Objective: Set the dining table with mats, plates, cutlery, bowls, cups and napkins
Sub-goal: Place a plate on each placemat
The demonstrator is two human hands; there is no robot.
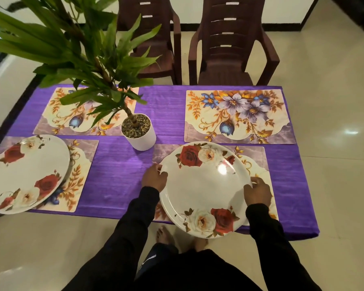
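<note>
1. Plates are the step in hand: both hands hold a rose-patterned plate [205, 189] over the near right mat [253, 162].
2. The left hand [155, 178] and right hand [257, 193] grip opposite rims, fingers curled round the edge.
3. Another plate [25, 173] lies on the near left mat [80, 164].
4. Next, I judge, comes lowering the plate centred on its mat; both far mats [237, 116] lie bare on the tabletop [122, 171].

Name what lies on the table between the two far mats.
In the head view, bare purple tablecloth mostly fills the gap between the far left mat and the far right mat, with the white plant pot at its near left edge.
</note>
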